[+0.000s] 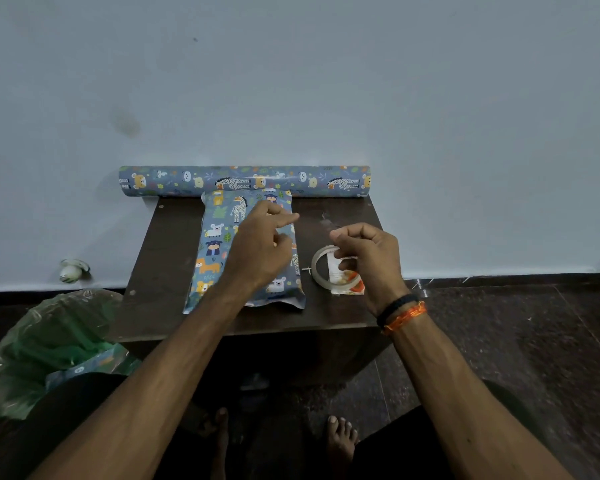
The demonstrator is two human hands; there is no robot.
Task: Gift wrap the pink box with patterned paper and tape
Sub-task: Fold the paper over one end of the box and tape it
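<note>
The box point(219, 251) lies lengthwise on the small dark table point(167, 258), covered in blue animal-print paper, so no pink shows. My left hand point(257, 251) rests on top of it, index finger stretched to the right and the other fingers loosely bent. My right hand point(364, 258) hovers just right of the box with its fingertips pinched together on a faint strip of clear tape point(326, 221). Below that hand the clear tape roll point(321, 268) lies on the table on a white and orange card point(347, 284).
The roll of the same patterned paper point(174, 181) lies across the table's back edge against the pale wall. A bin lined with a green bag point(49, 344) holding paper scraps stands on the floor at the left. My bare feet point(340, 441) are under the table's front edge.
</note>
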